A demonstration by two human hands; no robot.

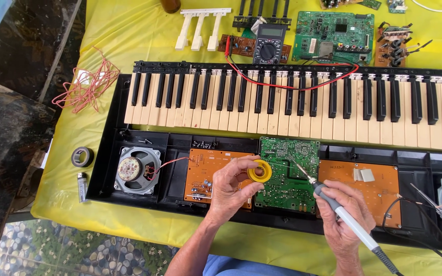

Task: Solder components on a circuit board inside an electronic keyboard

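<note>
My left hand (231,190) holds a small yellow solder spool (259,171) over the edge of a green circuit board (287,174). That board sits inside an opened black keyboard case (108,153). My right hand (346,217) grips a grey soldering iron (333,204) like a pen. Its metal tip (299,168) rests on the green board, just right of the spool. An orange board (203,171) lies under my left hand, and another orange board (379,189) lies beyond my right hand.
The row of piano keys (292,107) lies above the boards, with a speaker (136,169) at left. A multimeter (269,43) with red and black leads, loose keys (200,25), a green board (333,36), red wire (85,87), tape roll (82,156) and lighter (81,185) lie on yellow cloth.
</note>
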